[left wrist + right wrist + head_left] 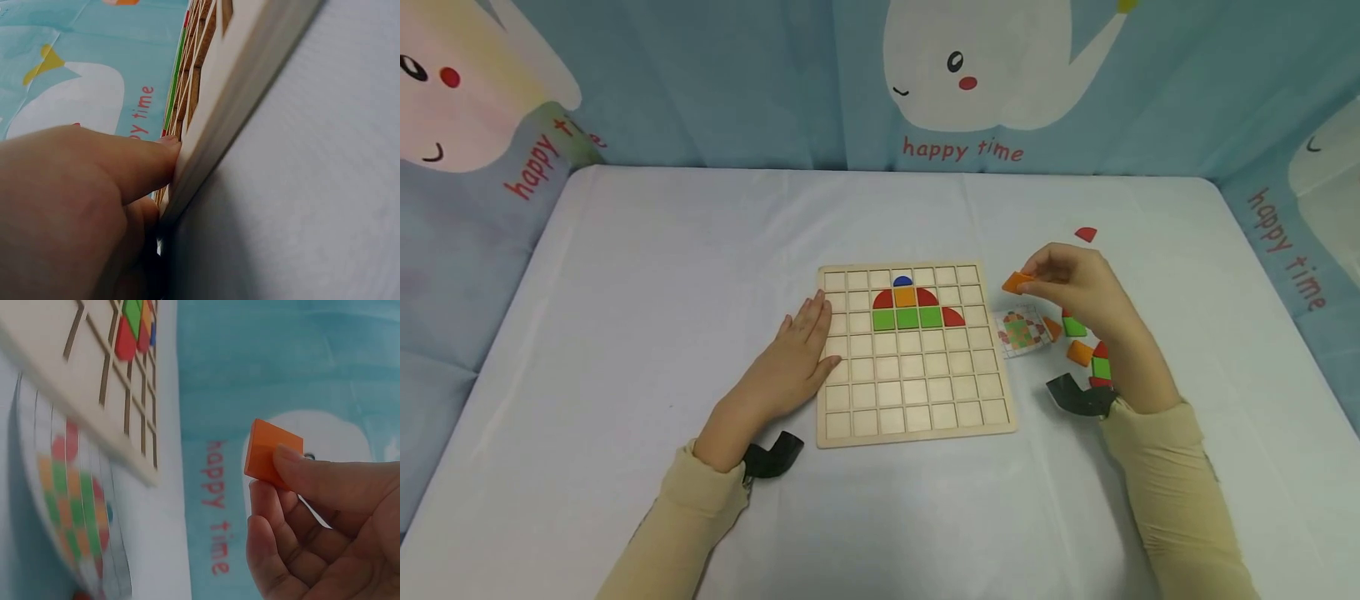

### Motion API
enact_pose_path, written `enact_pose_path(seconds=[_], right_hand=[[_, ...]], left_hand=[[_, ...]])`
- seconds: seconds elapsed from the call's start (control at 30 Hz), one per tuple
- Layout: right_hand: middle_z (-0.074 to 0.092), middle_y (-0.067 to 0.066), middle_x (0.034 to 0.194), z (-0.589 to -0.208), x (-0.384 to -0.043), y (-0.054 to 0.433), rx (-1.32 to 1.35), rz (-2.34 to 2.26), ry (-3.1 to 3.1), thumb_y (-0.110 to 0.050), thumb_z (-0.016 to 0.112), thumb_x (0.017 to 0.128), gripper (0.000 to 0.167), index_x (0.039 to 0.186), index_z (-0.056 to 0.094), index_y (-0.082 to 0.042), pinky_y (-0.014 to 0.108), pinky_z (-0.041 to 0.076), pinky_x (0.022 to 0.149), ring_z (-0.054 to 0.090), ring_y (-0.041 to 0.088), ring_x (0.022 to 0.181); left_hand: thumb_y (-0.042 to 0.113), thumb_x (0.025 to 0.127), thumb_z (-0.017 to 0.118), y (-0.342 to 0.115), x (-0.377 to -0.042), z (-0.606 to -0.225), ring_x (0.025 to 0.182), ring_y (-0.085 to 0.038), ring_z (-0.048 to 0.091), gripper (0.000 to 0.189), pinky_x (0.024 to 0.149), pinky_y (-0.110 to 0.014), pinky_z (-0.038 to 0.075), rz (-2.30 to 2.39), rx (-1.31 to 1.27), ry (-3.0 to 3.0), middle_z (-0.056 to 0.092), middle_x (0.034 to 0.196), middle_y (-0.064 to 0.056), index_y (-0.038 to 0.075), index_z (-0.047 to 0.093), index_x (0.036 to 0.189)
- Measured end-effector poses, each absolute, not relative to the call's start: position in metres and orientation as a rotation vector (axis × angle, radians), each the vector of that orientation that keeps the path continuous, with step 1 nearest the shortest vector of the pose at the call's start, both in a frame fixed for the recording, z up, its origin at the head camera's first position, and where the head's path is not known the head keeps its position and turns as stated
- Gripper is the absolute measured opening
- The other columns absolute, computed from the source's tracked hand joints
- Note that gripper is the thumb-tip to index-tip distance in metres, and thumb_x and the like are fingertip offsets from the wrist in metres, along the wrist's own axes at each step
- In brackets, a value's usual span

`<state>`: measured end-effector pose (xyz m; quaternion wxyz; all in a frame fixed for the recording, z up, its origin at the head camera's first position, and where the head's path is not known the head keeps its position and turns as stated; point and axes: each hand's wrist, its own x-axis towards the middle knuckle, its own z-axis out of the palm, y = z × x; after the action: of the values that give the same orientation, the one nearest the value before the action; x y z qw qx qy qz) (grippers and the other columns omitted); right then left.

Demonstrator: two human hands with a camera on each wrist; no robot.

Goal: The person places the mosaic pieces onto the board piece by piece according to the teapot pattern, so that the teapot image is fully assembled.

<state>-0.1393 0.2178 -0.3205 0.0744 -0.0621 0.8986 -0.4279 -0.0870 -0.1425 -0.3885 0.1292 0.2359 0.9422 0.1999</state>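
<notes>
A wooden grid board (887,367) lies on the white table. Its upper rows hold a blue half-round tile (902,282), an orange square tile (905,297) between two red quarter-round tiles, then three green square tiles (907,318) with another red quarter-round tile (953,317) at their right end. My left hand (782,367) rests along the board's left edge, fingers straight and thumb on the rim. Right of the board, my right hand (1078,287) pinches an orange square tile (269,453) between thumb and fingers, raised above the table.
A printed pattern card (1021,331) lies against the board's right side. Loose tiles lie beside it, among them an orange one (1080,353) and a green one (1074,327), some partly hidden by my right arm. Farther back is a red tile (1086,234). A blue curtain (737,83) stands behind the table.
</notes>
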Motion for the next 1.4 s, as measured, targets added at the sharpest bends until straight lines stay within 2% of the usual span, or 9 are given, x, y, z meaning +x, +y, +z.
enact_pose_path(seconds=[0.2,0.47,0.7,1.07,1.4], right_hand=[[0.065,0.011,0.093,-0.321,-0.142,0.198,-0.316,-1.250,2.652,-0.009,0.068,0.087,0.016,0.098,0.062,0.001,0.018,0.049,0.071,0.062,0.014,0.082],[0.066,0.012,0.088,-0.328,-0.144,0.171,-0.419,-1.244,2.587,-0.004,0.068,0.086,0.011,0.093,0.062,0.001,0.020,0.050,0.068,0.061,0.019,0.079],[0.065,0.010,0.090,-0.341,-0.139,0.152,-0.428,-1.222,2.500,-0.001,0.067,0.086,0.007,0.091,0.063,-0.002,0.021,0.050,0.070,0.060,0.020,0.079],[0.067,0.006,0.086,-0.350,-0.134,0.123,-0.640,-1.156,2.443,0.002,0.071,0.081,0.010,0.088,0.065,-0.002,0.030,0.051,0.073,0.062,0.019,0.080],[0.066,0.004,0.084,-0.351,-0.134,0.097,-0.705,-1.125,2.396,0.000,0.072,0.080,0.011,0.087,0.065,-0.002,0.027,0.051,0.071,0.060,0.015,0.075]], left_hand=[[0.025,0.100,0.046,-0.143,-0.086,-0.386,0.143,-0.034,0.000,0.071,0.112,-0.052,0.009,0.579,0.694,2.735,-0.002,0.155,-0.021,-0.010,0.007,0.147],[0.026,0.099,0.047,-0.142,-0.085,-0.387,0.142,-0.035,0.001,0.071,0.112,-0.053,0.009,0.588,0.706,2.744,-0.001,0.155,-0.021,-0.010,0.007,0.147],[0.025,0.099,0.048,-0.140,-0.079,-0.390,0.142,-0.035,0.004,0.070,0.112,-0.053,0.011,0.601,0.709,2.742,0.002,0.155,-0.022,-0.010,0.010,0.146],[0.026,0.099,0.047,-0.139,-0.081,-0.390,0.142,-0.034,0.003,0.070,0.112,-0.052,0.012,0.574,0.715,2.750,0.002,0.155,-0.021,-0.009,0.010,0.147],[0.026,0.099,0.048,-0.143,-0.081,-0.386,0.142,-0.035,0.004,0.070,0.112,-0.052,0.012,0.582,0.702,2.769,0.002,0.155,-0.022,-0.009,0.010,0.147]])
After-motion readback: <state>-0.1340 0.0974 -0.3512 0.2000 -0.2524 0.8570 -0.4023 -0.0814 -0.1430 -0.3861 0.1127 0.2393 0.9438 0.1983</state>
